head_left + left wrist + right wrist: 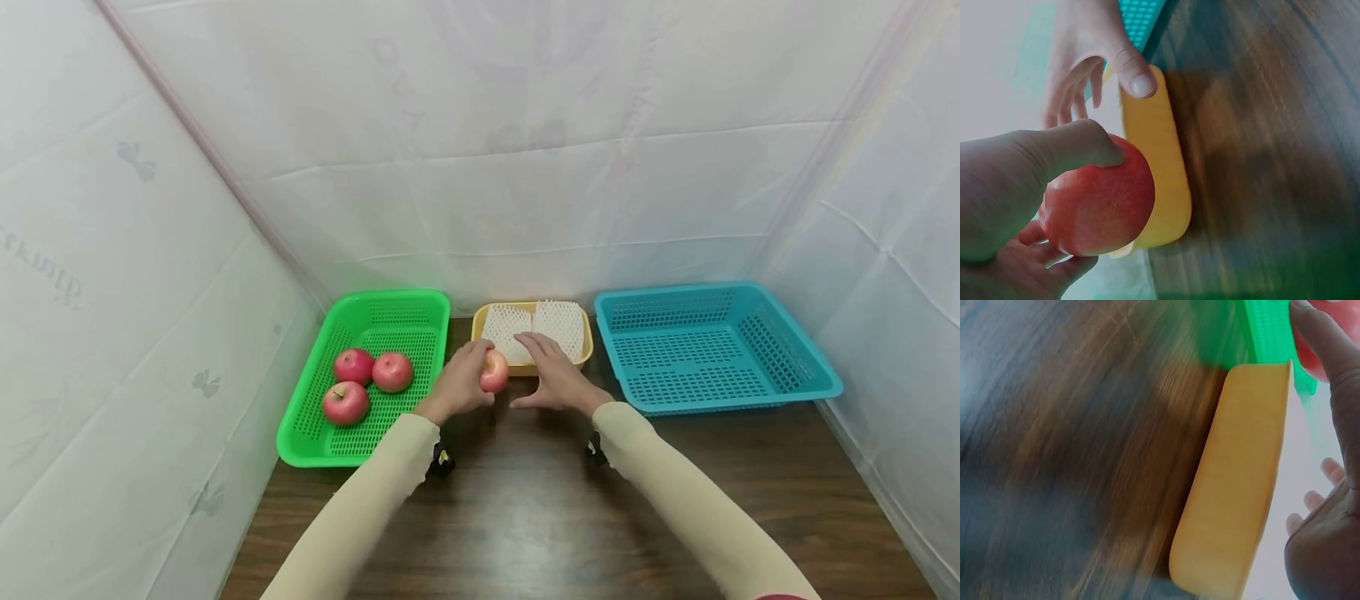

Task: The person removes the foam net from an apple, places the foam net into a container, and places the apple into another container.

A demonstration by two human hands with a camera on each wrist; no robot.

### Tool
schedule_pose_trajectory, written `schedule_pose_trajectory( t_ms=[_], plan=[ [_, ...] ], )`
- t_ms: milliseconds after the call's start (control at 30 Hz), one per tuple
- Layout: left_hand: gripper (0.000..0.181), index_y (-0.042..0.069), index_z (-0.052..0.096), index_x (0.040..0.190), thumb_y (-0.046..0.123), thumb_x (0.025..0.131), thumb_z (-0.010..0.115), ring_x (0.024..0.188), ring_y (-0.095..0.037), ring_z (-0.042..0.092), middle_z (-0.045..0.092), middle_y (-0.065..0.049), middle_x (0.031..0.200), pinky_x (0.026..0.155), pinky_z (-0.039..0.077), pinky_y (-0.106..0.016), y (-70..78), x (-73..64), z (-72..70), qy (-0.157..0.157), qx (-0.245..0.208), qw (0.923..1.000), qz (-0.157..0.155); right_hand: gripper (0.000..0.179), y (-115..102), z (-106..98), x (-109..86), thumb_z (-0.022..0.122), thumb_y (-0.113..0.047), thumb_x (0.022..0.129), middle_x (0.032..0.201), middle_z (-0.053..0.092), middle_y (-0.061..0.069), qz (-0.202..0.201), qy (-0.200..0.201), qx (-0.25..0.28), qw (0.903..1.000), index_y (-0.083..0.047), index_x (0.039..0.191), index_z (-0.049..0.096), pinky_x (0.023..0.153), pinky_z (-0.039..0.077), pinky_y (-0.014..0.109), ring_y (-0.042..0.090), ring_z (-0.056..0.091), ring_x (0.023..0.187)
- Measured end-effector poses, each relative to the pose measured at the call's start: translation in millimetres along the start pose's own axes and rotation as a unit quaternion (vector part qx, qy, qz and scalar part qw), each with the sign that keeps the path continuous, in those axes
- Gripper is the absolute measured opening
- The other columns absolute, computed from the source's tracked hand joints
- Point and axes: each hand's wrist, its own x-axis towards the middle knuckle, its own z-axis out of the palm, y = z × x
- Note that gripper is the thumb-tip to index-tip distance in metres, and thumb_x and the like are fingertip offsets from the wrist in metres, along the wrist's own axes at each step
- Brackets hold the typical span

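My left hand [461, 382] grips a red apple [494, 372], thumb on one side and fingers curled under the other, as the left wrist view shows. Facing it, my right hand [557, 377] has its fingers spread and holds nothing. Both hands are over the near edge of a small yellow basket [525, 370]. Inside that basket lie white foam net sleeves [558, 325] in two stacks. In the left wrist view the apple [1100, 203] overlaps the yellow basket's side wall [1160, 156].
A green basket [303, 437] on the left holds three red apples [347, 403]. To the right stands a blue basket [720, 407]. All three baskets are on a dark wooden table [517, 517], with white sheeting [525, 200] behind and at both sides.
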Motion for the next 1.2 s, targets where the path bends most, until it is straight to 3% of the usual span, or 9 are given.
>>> schedule_pose_trajectory(
  t_ms=[233,433,767,1200],
  plan=[
    [0.082,0.000,0.047,0.144,0.013,0.075,0.089,0.122,-0.033,0.053,0.053,-0.019,0.141,0.105,0.048,-0.048,-6.7,-5.8,-21.7,0.016,-0.011,0.9998,0.006,0.120,-10,7,5.8,0.091,-0.054,0.071,0.165,0.026,0.006,-0.010,0.003,0.019,0.9998,-0.015,0.162,0.024,0.120,0.029,0.053,0.029,0.024,0.151],
    [0.078,0.002,0.048,0.141,0.015,0.075,0.088,0.116,-0.030,0.054,0.057,-0.014,0.132,0.100,0.050,-0.047,-15.8,-10.8,-37.4,0.031,-0.021,0.9993,0.001,0.120,-18,12,11.9,0.090,-0.054,0.072,0.166,0.025,0.006,-0.023,0.000,0.031,0.9993,-0.015,0.162,0.022,0.122,0.026,0.052,0.027,0.023,0.152],
    [0.084,-0.001,0.045,0.144,0.016,0.073,0.087,0.126,-0.037,0.050,0.053,-0.020,0.138,0.105,0.046,-0.055,-32.2,-21.2,-54.1,0.041,-0.017,0.9988,-0.019,0.120,-29,17,22.2,0.086,-0.061,0.074,0.168,0.023,0.008,-0.063,-0.001,0.023,0.9978,-0.013,0.163,0.020,0.123,0.023,0.047,0.025,0.019,0.155],
    [0.081,-0.003,0.047,0.141,0.015,0.073,0.087,0.118,-0.037,0.052,0.056,-0.021,0.131,0.097,0.050,-0.055,-48.1,-36.0,-69.5,0.070,-0.024,0.9967,-0.034,0.118,-45,19,34.9,0.082,-0.062,0.078,0.168,0.022,0.013,-0.104,-0.011,0.016,0.9944,-0.014,0.164,0.017,0.124,0.022,0.047,0.026,0.018,0.155]
  ],
)
